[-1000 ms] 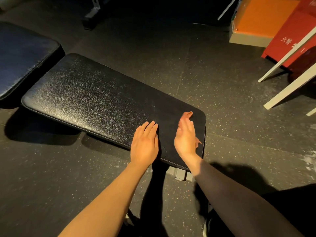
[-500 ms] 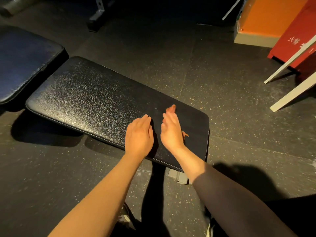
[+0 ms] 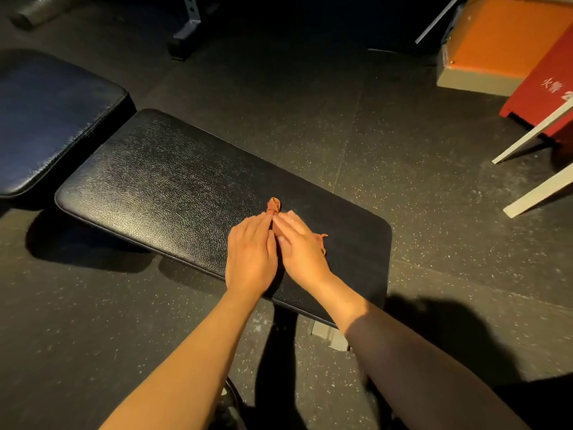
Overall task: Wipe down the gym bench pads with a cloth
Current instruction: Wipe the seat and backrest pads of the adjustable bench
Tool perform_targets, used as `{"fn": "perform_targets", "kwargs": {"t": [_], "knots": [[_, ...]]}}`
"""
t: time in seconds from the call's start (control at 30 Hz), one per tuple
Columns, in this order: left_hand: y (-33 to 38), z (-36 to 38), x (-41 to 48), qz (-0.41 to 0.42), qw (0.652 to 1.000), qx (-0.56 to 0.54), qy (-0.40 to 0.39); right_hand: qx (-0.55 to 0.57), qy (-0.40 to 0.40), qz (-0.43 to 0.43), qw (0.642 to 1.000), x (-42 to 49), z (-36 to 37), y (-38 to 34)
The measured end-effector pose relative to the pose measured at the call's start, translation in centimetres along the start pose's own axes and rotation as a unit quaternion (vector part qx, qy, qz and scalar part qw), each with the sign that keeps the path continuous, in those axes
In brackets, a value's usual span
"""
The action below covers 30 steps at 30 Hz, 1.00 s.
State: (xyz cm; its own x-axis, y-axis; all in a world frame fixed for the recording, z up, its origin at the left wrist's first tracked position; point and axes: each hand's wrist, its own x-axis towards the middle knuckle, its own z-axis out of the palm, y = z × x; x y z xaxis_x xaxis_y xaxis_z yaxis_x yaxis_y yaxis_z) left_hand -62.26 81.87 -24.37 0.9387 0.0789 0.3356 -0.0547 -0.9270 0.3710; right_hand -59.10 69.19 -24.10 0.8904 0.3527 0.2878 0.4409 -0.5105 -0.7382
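A long black bench pad (image 3: 161, 187) runs from upper left to lower right. My right hand (image 3: 302, 252) lies palm down on its near right part, pressing a small orange cloth (image 3: 273, 205) against the surface. Only the cloth's tips show, one past my fingertips and one at the hand's right side. My left hand (image 3: 251, 256) rests flat on the pad right beside it. The two hands touch along the index fingers, and the left holds nothing.
A second dark pad (image 3: 46, 119) adjoins the bench at far left. An orange box (image 3: 496, 35) and a red cabinet (image 3: 548, 97) stand at upper right, with white frame bars (image 3: 533, 135) slanting in front. Speckled rubber floor (image 3: 403, 150) surrounds the bench.
My right hand has turned from edge-on to palm down over the cloth and slid left along the pad. The left hand has closed in until both hands touch.
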Motion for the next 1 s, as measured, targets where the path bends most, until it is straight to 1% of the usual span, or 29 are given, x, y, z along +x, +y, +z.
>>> {"fn": "perform_targets", "kwargs": {"t": [0.03,0.07,0.13,0.17,0.2,0.23,0.33,0.4,0.43,0.5,0.53,0.57,0.6,0.67,0.73,0.8,0.87,0.9,0.93,0.97,1.0], "knots": [[-0.1,0.0,-0.1,0.004,1.000,0.004,0.000,-0.020,0.007,-0.012,1.000,0.3,-0.6,1.1],[-0.3,-0.1,-0.2,0.008,1.000,0.008,-0.003,-0.041,0.028,0.001,0.999,0.6,-1.1,2.6],[-0.5,-0.2,-0.4,0.011,1.000,0.006,-0.009,-0.061,0.071,0.091,0.991,0.7,-2.0,4.5],[-0.5,-0.2,-0.5,0.012,1.000,0.003,-0.009,-0.082,0.075,0.120,0.987,0.7,-1.9,4.7],[-0.4,-0.2,-0.6,0.012,1.000,-0.001,-0.008,-0.096,0.068,0.125,0.985,0.7,-1.6,4.0],[-0.4,-0.2,-0.6,0.008,1.000,-0.003,-0.007,-0.089,0.051,0.111,0.988,0.6,-1.1,2.6],[-0.3,-0.1,-0.6,-0.004,1.000,-0.012,-0.009,-0.024,0.012,0.028,0.999,0.3,0.2,0.2],[-0.3,-0.2,-0.6,0.003,1.000,-0.012,-0.011,-0.041,0.005,-0.003,0.999,0.8,-0.5,0.8],[-0.4,-0.3,-0.6,0.008,1.000,-0.014,-0.010,-0.056,0.011,0.005,0.998,1.2,-0.9,1.9],[-0.5,-0.3,-0.7,0.009,1.000,-0.018,-0.003,-0.064,0.045,0.083,0.994,2.4,-1.5,4.0],[-0.6,-0.2,-0.8,0.006,1.000,-0.020,0.000,-0.061,0.053,0.111,0.990,2.5,-1.6,3.9],[-0.5,-0.2,-0.8,0.003,1.000,-0.022,0.001,-0.067,0.053,0.118,0.989,2.4,-1.3,3.1],[-0.4,-0.2,-0.8,0.003,1.000,-0.023,0.002,-0.069,0.050,0.096,0.992,2.0,-0.8,2.0],[-0.2,-0.2,-0.6,0.012,1.000,-0.018,0.000,-0.042,0.016,0.030,0.999,0.9,0.0,0.2],[0.3,-0.1,-0.4,0.018,1.000,-0.005,-0.011,-0.021,-0.005,0.000,1.000,0.3,-0.1,0.6],[0.9,0.2,-0.5,0.006,1.000,0.014,-0.014,-0.016,0.026,0.047,0.998,0.8,-1.1,2.3],[1.3,0.7,-0.8,-0.002,0.999,0.029,-0.023,-0.068,0.082,0.142,0.984,0.3,-2.4,3.9],[1.5,0.9,-1.0,0.002,0.999,0.033,-0.026,-0.109,0.087,0.199,0.970,-0.1,-3.0,4.5],[1.7,1.0,-1.1,0.007,0.999,0.035,-0.027,-0.126,0.083,0.255,0.955,-0.4,-3.5,5.1],[1.7,1.1,-1.2,0.010,0.999,0.034,-0.024,-0.124,0.081,0.291,0.945,-0.6,-3.7,5.5],[1.7,1.2,-1.2,0.009,0.999,0.029,-0.021,-0.117,0.088,0.292,0.945,-0.4,-3.5,5.7]]}}
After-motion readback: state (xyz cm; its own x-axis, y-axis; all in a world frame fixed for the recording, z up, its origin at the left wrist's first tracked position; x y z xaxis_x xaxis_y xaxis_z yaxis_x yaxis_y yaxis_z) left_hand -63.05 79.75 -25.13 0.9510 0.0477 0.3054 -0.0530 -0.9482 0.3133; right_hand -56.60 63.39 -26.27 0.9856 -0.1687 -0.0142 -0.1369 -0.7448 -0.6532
